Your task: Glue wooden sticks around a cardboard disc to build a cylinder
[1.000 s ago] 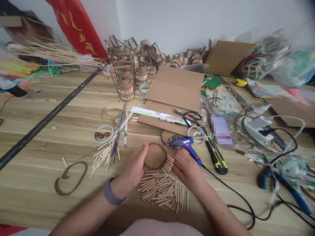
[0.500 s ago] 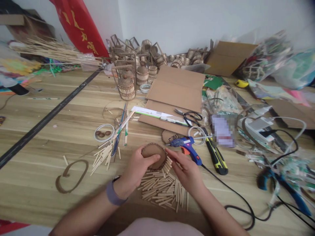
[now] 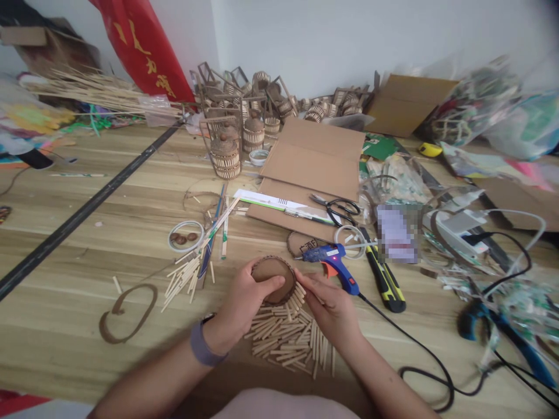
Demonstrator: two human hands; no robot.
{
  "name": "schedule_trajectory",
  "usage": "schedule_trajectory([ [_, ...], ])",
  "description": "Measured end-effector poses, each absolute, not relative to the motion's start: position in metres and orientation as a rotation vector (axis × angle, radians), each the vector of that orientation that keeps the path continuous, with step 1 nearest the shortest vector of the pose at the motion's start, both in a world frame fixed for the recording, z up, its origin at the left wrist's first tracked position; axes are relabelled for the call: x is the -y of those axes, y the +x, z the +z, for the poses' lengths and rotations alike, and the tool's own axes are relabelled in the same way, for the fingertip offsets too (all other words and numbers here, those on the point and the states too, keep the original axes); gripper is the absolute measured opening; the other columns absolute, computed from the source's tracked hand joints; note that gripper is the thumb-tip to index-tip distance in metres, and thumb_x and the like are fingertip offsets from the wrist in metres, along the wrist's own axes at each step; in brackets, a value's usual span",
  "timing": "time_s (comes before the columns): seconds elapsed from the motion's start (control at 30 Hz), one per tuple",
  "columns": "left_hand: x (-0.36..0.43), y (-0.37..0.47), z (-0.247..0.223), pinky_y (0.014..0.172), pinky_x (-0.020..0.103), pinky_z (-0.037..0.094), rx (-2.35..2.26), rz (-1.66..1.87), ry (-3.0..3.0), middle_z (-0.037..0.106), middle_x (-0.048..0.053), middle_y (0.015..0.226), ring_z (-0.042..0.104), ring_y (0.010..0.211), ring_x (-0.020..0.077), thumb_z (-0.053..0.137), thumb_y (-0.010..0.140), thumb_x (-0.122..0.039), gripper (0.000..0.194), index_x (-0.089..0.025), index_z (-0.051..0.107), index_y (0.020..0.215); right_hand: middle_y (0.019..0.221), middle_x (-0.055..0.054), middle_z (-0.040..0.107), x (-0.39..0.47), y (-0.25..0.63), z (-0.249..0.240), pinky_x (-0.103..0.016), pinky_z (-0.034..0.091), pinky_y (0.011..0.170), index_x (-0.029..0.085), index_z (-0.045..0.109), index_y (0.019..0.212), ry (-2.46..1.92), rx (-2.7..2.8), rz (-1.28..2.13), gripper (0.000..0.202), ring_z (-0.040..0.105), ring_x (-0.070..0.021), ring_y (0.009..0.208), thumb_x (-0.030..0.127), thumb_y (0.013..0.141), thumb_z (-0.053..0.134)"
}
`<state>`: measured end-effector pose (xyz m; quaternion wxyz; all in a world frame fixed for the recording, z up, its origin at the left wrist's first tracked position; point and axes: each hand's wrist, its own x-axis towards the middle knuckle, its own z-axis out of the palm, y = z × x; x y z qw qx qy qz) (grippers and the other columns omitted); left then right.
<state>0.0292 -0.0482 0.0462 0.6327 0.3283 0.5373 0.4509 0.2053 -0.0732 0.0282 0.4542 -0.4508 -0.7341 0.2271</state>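
My left hand (image 3: 251, 294) grips a round brown cardboard basket piece (image 3: 271, 273), with the thumb lying across its flat disc. A dark, notched rim runs round the disc, and short pale sticks (image 3: 297, 298) stand along its lower right side. At the right edge of that rim, the thumb and fingers of my right hand (image 3: 327, 299) are pinched together; any single stick between them is hidden. Just below both hands lies a heap of short wooden sticks (image 3: 286, 340). A blue glue gun (image 3: 332, 257) rests on the table beyond my right hand.
Right of the glue gun lie a yellow-black utility knife (image 3: 385, 278) and its cord's loop. Scissors (image 3: 338, 206) and a ruler (image 3: 283, 208) rest on cardboard sheets (image 3: 312, 157). Finished lidded baskets (image 3: 226, 157) stand behind. Leftward are loose sticks (image 3: 183, 279) and a brown strip (image 3: 126, 314).
The view has shifted very slightly. Both hands stay at the basket piece, with the right fingertips moved a touch along its edge.
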Motion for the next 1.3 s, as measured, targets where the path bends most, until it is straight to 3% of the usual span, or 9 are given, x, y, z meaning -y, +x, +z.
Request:
schedule_trajectory([
  [0.6,0.0480,0.0296,0.0483,0.072,0.030,0.052,-1.190,0.994,0.741,0.074,0.005,0.082,0.067,0.078,0.0215,0.082,0.058,-0.021,0.036,-0.014,0.070,0.091,0.089,-0.006,0.076,0.0727,0.2045,0.0307,-0.025,0.058,0.067,0.025,0.070,0.119,-1.078,1.818,0.540,0.037,0.073,-0.0172,0.081,0.009,0.090,0.053],
  [0.8,0.0500,0.0286,0.0492,0.072,0.025,0.051,-1.179,1.059,0.840,0.070,0.000,0.094,0.065,0.080,0.0162,0.076,0.064,-0.018,0.061,-0.022,0.058,0.121,0.088,-0.007,0.076,0.0716,0.2048,0.0299,-0.025,0.058,0.066,0.024,0.070,0.119,-1.123,1.850,0.529,0.034,0.073,-0.0184,0.081,0.015,0.092,0.052],
  [1.0,0.0496,0.0268,0.0469,0.069,0.023,0.049,-1.180,1.013,0.910,0.068,-0.002,0.087,0.063,0.078,0.0155,0.074,0.066,-0.019,0.046,-0.022,0.061,0.110,0.086,-0.007,0.075,0.0730,0.2037,0.0318,-0.024,0.057,0.065,0.022,0.070,0.117,-1.130,1.841,0.531,0.032,0.072,-0.0176,0.079,0.014,0.092,0.052],
  [1.3,0.0486,0.0265,0.0426,0.070,0.022,0.049,-1.186,1.004,0.903,0.067,-0.003,0.089,0.062,0.080,0.0148,0.074,0.065,-0.019,0.046,-0.023,0.060,0.108,0.085,-0.007,0.075,0.0730,0.2051,0.0299,-0.026,0.057,0.067,0.023,0.070,0.118,-1.176,1.857,0.577,0.032,0.072,-0.0185,0.081,0.021,0.094,0.049],
])
